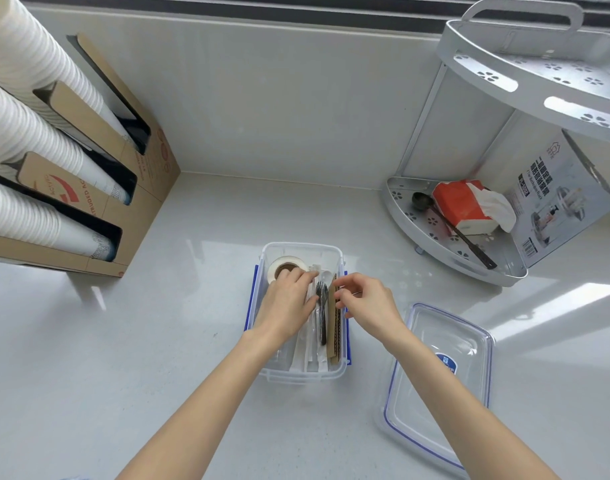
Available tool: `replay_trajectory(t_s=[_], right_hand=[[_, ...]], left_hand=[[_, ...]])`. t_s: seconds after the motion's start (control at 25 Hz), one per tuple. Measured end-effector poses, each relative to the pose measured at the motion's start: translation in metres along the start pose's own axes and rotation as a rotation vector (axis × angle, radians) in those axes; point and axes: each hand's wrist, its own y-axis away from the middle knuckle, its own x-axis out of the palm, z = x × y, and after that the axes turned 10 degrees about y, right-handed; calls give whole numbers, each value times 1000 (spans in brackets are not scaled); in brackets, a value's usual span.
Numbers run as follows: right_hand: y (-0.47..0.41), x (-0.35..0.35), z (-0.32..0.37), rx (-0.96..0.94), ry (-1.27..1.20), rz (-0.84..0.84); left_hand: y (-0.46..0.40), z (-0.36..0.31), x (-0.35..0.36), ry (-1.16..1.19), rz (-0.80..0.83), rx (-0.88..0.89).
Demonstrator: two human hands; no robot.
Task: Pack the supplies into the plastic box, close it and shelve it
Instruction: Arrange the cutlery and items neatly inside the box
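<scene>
A clear plastic box (335, 252) with blue clips stands open on the grey counter. Inside lie a roll of white tape (282, 268) at the far left, white wrapped cutlery (308, 344), black forks (322, 313) and brown corrugated cardboard sleeves (334, 341) along the right wall. My left hand (285, 303) rests flat on the white packets inside the box, fingers together. Above the box's right edge hovers my right hand (364, 303), its fingers curled near the cardboard sleeves with nothing clearly held. The clear lid (438, 372) with blue trim lies flat to the right of the box.
A white two-tier corner rack (501, 268) at the right holds a red tissue pack (464, 206), a dark ladle (452, 230) and a printed carton (556, 202). Cardboard holders with stacked white paper cups (30, 140) fill the left side.
</scene>
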Motion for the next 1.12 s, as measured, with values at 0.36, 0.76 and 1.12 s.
replay_trajectory(t_s=[0.36, 0.76, 1.12], right_hand=[[-3, -1, -4, 9, -17, -9], [-8, 1, -3, 8, -29, -21], [-9, 2, -5, -25, 13, -47]], left_hand=[[-9, 2, 0, -86, -82, 51], [-31, -3, 16, -354, 52, -17], [-25, -3, 0, 79, -58, -8]])
